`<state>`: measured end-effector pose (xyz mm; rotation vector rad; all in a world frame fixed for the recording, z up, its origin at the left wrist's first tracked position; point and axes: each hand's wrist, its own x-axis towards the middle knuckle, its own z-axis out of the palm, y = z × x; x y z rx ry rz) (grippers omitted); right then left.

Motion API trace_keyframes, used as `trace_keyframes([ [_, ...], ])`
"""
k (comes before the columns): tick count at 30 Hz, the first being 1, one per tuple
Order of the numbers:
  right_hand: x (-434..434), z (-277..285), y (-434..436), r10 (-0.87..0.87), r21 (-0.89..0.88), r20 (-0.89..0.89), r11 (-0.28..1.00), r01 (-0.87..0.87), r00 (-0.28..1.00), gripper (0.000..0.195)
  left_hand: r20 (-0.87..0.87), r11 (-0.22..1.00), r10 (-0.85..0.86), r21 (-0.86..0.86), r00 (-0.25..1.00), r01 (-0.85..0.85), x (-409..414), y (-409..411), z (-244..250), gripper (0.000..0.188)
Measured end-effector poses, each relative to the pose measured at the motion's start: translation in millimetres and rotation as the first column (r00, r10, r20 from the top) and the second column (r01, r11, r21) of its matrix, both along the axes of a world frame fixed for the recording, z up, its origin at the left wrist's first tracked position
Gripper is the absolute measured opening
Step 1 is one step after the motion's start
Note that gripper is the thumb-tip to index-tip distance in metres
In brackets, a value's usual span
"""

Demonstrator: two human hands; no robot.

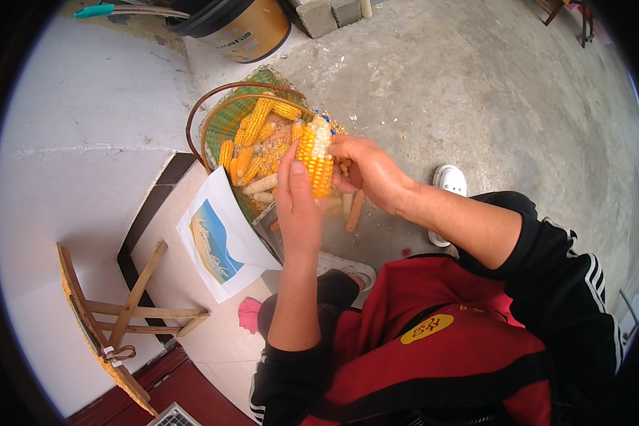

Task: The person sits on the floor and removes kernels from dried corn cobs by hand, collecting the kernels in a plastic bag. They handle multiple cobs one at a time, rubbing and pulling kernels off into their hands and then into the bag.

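An ear of dried yellow corn (315, 168) is in my left hand (301, 199), which grips it from the left side with the thumb along it. Its upper part is a bare whitish cob; rows of kernels cover the rest. My right hand (375, 168) closes on the ear's right side, thumb against the border between kernels and bare cob. Loose kernels (345, 166) show by its curled fingers. Below both hands stands a green woven basket (226, 117) with brown handles, holding several corn ears (256, 121), loose kernels and stripped cobs (261, 184).
A printed sheet of paper (229, 279) leans at the basket's near side. Bare cobs (355, 212) and scattered kernels lie on the concrete floor (490, 106). A black-and-gold bucket (250, 32) and grey blocks (317, 18) stand beyond. A folding wooden stool (133, 298) rests at left by the wall.
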<state>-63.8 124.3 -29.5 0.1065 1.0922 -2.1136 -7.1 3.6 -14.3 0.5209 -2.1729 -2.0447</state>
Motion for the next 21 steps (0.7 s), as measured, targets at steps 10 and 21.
trace_keyframes([
  [10, 3, 9, -2, 0.001, 0.098, -0.047, 0.995, 0.003, 0.999, 0.032, -0.017, 0.999, -0.006, 0.045, 1.0, 0.007, 1, 0, 1, 0.044],
  [21, 2, 8, 0, 0.071, 0.06, -0.072, 0.996, -0.067, 0.995, 0.027, 0.042, 0.99, 0.047, 0.133, 0.998, -0.052, 1, 4, 9, 0.046],
])
